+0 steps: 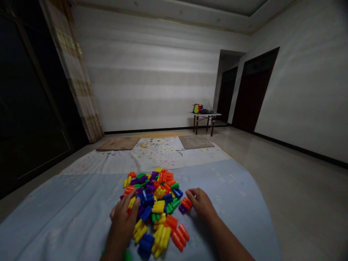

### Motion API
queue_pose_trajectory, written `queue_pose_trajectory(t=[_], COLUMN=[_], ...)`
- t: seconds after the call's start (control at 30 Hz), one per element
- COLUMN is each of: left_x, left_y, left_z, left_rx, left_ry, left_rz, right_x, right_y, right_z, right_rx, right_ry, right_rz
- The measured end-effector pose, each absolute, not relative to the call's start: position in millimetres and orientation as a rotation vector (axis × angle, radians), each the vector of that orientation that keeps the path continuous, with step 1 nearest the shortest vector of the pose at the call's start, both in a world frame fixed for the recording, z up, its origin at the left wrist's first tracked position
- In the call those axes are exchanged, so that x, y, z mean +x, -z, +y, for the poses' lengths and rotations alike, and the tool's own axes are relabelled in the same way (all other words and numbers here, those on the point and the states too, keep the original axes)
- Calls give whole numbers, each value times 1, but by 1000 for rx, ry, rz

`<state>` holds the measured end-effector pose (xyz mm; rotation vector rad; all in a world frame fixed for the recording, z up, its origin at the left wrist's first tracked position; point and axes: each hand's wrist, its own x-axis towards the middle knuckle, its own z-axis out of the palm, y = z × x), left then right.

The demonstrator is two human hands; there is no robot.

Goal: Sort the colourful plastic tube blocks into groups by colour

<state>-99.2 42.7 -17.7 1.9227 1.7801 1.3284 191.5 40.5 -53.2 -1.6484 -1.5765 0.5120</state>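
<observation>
Many plastic building blocks lie in a loose pile on a blue cloth, each shaped like a few joined ribbed tubes. My left hand (123, 214) rests at the pile's left edge, thumb and fingers apart around a yellow block (132, 202); whether it grips that block is unclear. To the right of the pile, my right hand (201, 203) has its thumb and forefinger drawn close together, and anything between them is hidden. Touching or just beside its thumb is an orange block (186, 202), with a purple block (182, 208) against it. Nearer me are yellow blocks (162, 236) and red-orange blocks (180, 237).
The blue cloth (225, 203) covers a rounded table, with a white floral cloth (160, 150) beyond. A brown mat (119, 144) and a patterned mat (196, 142) lie at its far end. Farther off, a small table (205, 114) carries a multicoloured item (197, 108).
</observation>
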Motion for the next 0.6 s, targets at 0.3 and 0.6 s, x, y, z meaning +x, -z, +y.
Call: queue_pose_trajectory(t=[0.3,0.6], left_x=[-183,-194], left_y=[56,95], left_z=[69,78], left_rx=[1455,1445], left_ry=[-1309,-1313], left_rz=[2014,1908], right_x=[199,170], right_y=[52,58], right_z=[31,84], right_rx=[-1634,-1290], right_ry=[-580,-724], right_rz=[-1839,-1495])
